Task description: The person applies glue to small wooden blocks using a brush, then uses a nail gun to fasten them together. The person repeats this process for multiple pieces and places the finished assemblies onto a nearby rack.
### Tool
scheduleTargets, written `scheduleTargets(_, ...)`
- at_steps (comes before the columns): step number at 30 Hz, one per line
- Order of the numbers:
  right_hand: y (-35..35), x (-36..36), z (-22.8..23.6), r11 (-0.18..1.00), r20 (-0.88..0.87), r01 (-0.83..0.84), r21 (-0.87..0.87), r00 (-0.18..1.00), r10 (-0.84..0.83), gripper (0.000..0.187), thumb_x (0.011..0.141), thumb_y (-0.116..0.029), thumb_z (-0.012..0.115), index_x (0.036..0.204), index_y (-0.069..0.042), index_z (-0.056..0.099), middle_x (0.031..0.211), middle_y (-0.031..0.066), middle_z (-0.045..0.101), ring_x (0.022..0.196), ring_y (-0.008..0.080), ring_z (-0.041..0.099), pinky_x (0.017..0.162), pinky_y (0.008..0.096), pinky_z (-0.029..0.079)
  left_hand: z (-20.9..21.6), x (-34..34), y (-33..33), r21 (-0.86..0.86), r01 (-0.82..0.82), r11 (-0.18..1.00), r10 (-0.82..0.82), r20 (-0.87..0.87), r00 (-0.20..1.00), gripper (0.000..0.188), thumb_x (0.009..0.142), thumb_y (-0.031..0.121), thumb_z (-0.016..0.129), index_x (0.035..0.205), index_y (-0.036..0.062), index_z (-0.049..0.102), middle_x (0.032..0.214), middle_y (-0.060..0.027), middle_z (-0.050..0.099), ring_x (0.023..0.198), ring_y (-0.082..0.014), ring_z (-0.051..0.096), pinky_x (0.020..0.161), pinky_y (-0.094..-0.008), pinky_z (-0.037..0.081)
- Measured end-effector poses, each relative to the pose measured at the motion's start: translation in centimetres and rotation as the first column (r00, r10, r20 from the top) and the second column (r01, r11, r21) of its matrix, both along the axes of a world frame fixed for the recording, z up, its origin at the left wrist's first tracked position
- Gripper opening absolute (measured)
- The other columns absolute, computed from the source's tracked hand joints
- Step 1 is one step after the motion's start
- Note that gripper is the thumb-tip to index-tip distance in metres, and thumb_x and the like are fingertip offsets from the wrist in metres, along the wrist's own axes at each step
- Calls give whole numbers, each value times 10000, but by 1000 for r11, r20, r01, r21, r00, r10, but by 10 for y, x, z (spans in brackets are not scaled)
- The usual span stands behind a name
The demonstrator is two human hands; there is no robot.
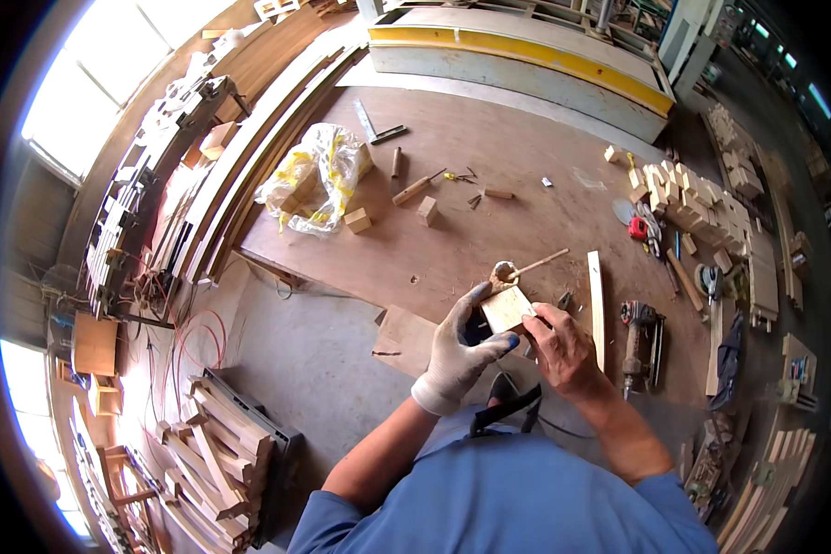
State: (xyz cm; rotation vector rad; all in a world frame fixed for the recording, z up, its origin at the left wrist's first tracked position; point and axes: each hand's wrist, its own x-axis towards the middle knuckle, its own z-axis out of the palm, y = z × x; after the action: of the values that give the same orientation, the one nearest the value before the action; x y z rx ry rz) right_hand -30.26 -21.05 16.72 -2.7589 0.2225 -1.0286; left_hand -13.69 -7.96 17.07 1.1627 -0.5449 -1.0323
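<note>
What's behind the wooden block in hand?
Just beyond the wooden block: a small round container with a thin stick at its rim. The block's underside and whatever sits directly behind it are covered.

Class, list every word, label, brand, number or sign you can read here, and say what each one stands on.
No text can be read in this view.
Held wooden block: no legible writing shows.
Plastic bag: its yellow patches are too blurred to tell as print.
Power tool: any label is too small to read.
</note>
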Motion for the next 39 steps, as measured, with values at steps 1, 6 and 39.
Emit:
scheduleTargets(1, -1, -4, -1, 1000, -7, -5, -5, 1000, 5, 458, 864, 19, 715, 1316, -12, 649, 1262, 198, 646, 1050, 343, 726, 856, 410, 624, -6, -2, -1, -4, -22, 1000, 22, 154, 988, 885, 846, 132, 877, 1582, -38, 417, 1390, -143, 634, 1245, -201, 636, 1042, -352, 543)
scheduleTargets(6, -7, -10, -5, 997, -44, -78, 22, 996, 79, 440, 881, 9, 694, 1318, -8, 647, 1257, 205, 658, 1060, 354, 723, 881, 429, 620, 1, 1, -4, 36, -23, 999, -9, 692, 722, 745, 839, 102, 860, 1494, -55, 541, 1355, -166, 665, 1232, -224, 667, 1037, -363, 552)
scheduleTargets(39, -109, 57, -109, 475, -230, 344, 810, 931, -282, 257, 1055, -243, 617, 973, -10, 690, 729, 100, 729, 578, 185, 704, 560, 340, 562, -75, 46, 28, -108, -119, 987, -17, -806, 591, 648, 1047, 375, 612, 1478, -88, 476, 1283, -323, 671, 1130, -396, 714, 955, -501, 613)
